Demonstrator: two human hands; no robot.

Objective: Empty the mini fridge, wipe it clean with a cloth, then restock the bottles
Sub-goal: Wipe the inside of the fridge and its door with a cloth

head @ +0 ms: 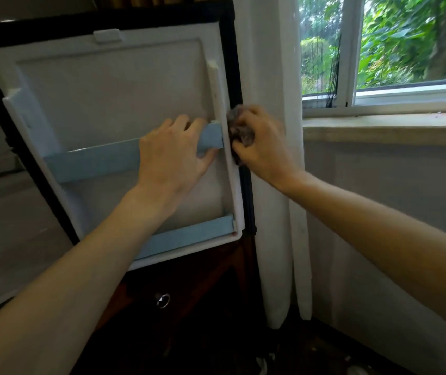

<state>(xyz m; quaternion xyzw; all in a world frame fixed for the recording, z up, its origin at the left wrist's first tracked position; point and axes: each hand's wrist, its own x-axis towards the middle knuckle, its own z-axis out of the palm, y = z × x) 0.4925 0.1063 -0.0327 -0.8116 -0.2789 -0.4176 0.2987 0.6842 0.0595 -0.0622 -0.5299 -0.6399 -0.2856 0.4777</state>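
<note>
The mini fridge door stands swung open, its white inner liner facing the person. The right hand bunches a dark grey cloth in curled fingers and presses it against the door's right edge, where the white gasket meets the black outer frame. That edge runs long and nearly upright, tilting slightly, so a wipe would likely have to travel up or down along it, with most of the unwiped length lying above and below the cloth. The left hand grips the right end of the upper light-blue shelf rail, fingers curled over the top and thumb beneath, apparently steadying the door against the push. It sits just beside the cloth, but the right hand is the one on the edge.

Both door shelves, the upper one and the lower light-blue rail, hold nothing; no bottles show anywhere. The fridge cabinet interior is out of view. A white curtain hangs just right of the door, beside a window.
</note>
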